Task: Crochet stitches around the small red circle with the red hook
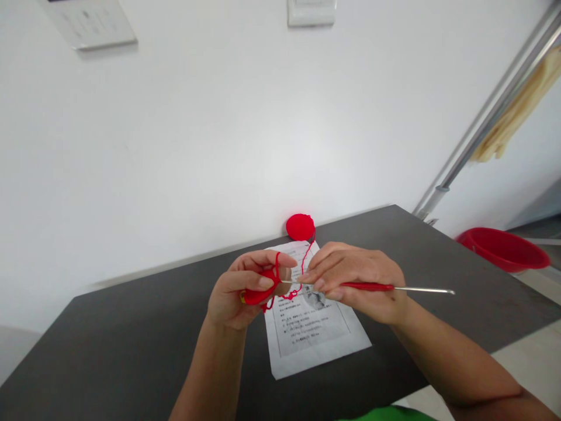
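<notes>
The left grip (236,292) pinched a red yarn piece (254,296) between thumb and fingers, its index finger raised with a strand of red yarn (277,266) over it; the right grip (363,280) was closed on a slim hook (368,286), fingertips gathered forward of its red handle; the hook's front end met the edge of the piece, which sat inside the left grip and just beside the right fingertips.

The piece looked light, soft and easily stretched, best taken flat near its worked edge; the hook seemed stiff and smooth, its bare metal probably slippery, so the handle was the surer hold.

Below the hands a printed sheet (307,336) lay on the dark worktop (153,339); a red yarn ball (300,227) rested past its top edge, near the white wall (197,146); farther right stood a red basin (504,248).
</notes>
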The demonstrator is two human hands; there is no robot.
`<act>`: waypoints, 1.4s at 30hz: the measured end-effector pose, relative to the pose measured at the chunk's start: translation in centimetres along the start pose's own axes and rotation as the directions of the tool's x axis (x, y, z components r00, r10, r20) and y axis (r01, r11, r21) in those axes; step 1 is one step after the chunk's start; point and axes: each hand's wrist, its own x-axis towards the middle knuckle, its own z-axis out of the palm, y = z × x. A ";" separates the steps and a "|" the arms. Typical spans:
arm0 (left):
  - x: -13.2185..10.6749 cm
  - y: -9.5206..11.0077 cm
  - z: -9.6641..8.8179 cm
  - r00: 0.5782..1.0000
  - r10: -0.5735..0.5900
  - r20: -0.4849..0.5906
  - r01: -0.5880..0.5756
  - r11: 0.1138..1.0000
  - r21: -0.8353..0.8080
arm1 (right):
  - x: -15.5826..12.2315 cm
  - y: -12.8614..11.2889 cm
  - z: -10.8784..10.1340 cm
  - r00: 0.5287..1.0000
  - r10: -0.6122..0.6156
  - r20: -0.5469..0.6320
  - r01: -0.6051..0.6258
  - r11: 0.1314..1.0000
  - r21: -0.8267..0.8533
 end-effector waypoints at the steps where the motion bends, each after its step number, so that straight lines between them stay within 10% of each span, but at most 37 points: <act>1: -0.1 0.0 -0.2 1.000 0.005 -0.002 -0.005 1.000 0.025 | -0.1 0.1 0.0 0.999 0.033 -0.018 -0.032 0.998 0.061; 6: -0.3 -0.4 -0.5 0.997 0.070 -0.037 -0.062 0.980 0.189 | -0.6 0.7 0.9 0.964 0.232 -0.131 -0.184 0.936 0.301; 16: -0.7 -0.8 0.6 0.992 0.081 -0.096 -0.057 0.972 0.229 | 0.2 0.8 0.3 0.983 -0.169 0.067 0.181 0.914 -0.363; 27: -1.2 -0.5 0.5 0.962 0.204 -0.183 -0.131 0.929 0.345 | -0.9 1.7 0.8 0.974 0.174 -0.143 -0.150 0.975 0.163; 42: -1.4 -0.5 1.0 0.946 0.194 -0.260 -0.080 0.917 0.392 | -0.5 1.8 0.1 0.978 0.185 -0.094 -0.167 0.971 0.169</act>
